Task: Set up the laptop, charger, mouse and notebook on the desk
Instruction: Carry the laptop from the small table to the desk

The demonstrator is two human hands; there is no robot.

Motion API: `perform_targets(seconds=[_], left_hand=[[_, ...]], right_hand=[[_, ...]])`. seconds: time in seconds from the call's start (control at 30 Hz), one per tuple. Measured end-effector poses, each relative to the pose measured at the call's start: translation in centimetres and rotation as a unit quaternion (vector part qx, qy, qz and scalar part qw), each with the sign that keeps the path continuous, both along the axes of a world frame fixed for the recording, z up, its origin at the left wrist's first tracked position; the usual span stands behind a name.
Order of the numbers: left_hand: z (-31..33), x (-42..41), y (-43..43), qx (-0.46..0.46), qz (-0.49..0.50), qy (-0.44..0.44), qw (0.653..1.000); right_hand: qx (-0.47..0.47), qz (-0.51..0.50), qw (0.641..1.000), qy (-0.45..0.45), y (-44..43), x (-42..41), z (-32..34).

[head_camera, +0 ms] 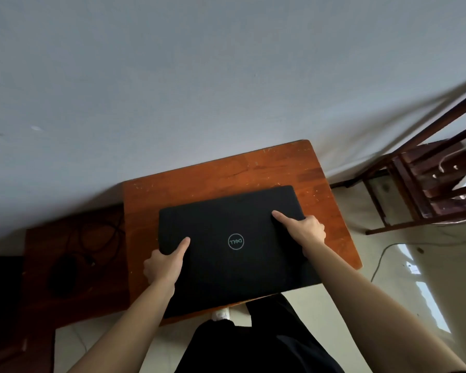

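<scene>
With both my hands clamped on its side edges, the closed black laptop (234,243) sits over the orange-brown wooden desk (226,170), lid up, round logo facing me upside down. My left hand (163,265) grips the left edge, thumb flat on the lid, fingers curled under out of sight. My right hand (306,228) grips the right edge the same way, thumb pointing inward across the lid. Laptop's near edge overhangs the desk's front edge toward me; cannot tell whether its base touches the wood. Left of the desk, on a darker, lower wooden surface (38,265), lie a black mouse (62,273) and a coiled black cable (97,238), likely the charger, dim in shadow. Right of the desk stands a dark wooden chair (428,184) against the grey wall (199,76).
</scene>
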State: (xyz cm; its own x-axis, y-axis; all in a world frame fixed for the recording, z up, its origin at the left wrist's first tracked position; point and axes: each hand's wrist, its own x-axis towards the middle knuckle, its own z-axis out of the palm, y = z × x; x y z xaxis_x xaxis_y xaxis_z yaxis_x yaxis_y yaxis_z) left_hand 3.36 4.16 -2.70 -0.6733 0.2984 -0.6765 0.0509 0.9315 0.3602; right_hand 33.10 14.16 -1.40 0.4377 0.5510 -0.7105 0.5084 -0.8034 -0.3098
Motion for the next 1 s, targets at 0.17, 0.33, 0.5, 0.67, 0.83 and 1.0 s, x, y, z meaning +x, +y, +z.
perform_targets(seconds=[0.17, 0.33, 0.5, 0.67, 0.83, 1.0], left_hand=[[1.4, 0.0, 0.0, 0.028, -0.069, -0.051, 0.996], [3.7, 2.0, 2.5, 0.077, -0.123, -0.178, 0.973], [6.6, 7.6, 4.9, 0.084, -0.208, -0.307, 0.925], [9.3, 17.1, 5.3, 0.045, -0.336, -0.36, 0.869], [10.1, 28.7, 4.1, 0.015, -0.391, -0.373, 0.841], [10.2, 43.0, 1.6, -0.006, -0.41, -0.366, 0.835]], right_hand=[[0.027, -0.132, 0.989, 0.057, -5.2, 2.5, 1.8], [0.087, -0.301, 0.936, 0.16, -10.7, 7.0, 4.2], [0.126, -0.386, 0.876, 0.261, -16.2, 12.9, 7.9], [0.151, -0.471, 0.813, 0.306, -24.4, 22.4, 10.7], [0.177, -0.517, 0.771, 0.327, -31.4, 31.6, 11.3], [0.213, -0.554, 0.737, 0.324, -38.0, 41.6, 11.0]])
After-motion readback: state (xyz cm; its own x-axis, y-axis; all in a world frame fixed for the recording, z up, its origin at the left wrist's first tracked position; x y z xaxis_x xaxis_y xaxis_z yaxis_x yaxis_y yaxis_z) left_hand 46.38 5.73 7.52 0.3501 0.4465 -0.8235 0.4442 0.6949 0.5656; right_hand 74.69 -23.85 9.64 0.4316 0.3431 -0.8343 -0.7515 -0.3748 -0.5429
